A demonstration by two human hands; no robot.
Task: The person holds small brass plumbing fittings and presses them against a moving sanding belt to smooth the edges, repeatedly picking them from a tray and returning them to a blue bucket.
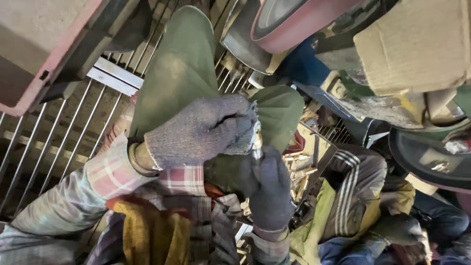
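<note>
Both my hands wear grey knitted gloves and meet in the middle of the view, above my green-trousered knee (181,64). My left hand (206,130) is closed over the top of a small shiny metal piece (256,140). My right hand (270,189) grips the same piece from below. Only a sliver of the metal shows between the gloves, so its shape is hidden.
A tray of several short brass-coloured pieces (300,169) lies just right of my hands. A metal grille (64,127) is at the left. Grinding wheels (294,19) and machine parts fill the top right. Another person's striped sleeve (355,189) is at the lower right.
</note>
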